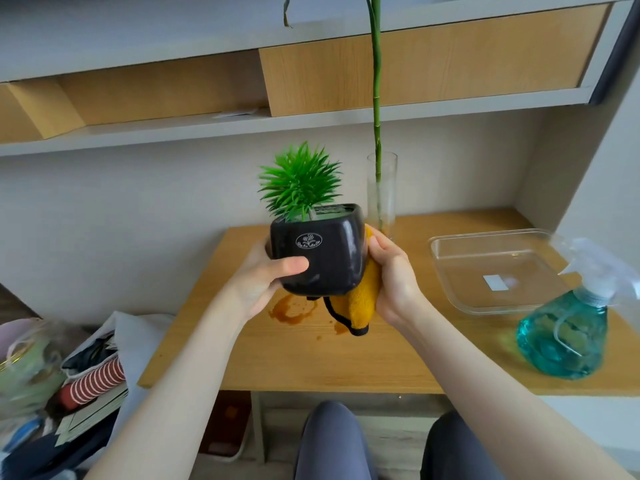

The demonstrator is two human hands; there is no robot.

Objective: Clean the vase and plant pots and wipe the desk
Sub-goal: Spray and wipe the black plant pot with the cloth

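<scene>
Left hand (258,277) grips glossy black square plant pot (317,251) w/ white oval logo, text unreadable; right hand (393,275) fingers curled, pressing mustard-yellow cloth (362,301) against it, above wooden bench (311,358).

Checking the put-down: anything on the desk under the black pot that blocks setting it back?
Nothing solid. Under the black pot, held up by the left hand, the desk shows only a brown spill. The right hand presses a yellow cloth against the pot's side. The glass vase stands behind, apart.

One pot (320,251) — one vase (381,192) — one cloth (360,303)
</scene>
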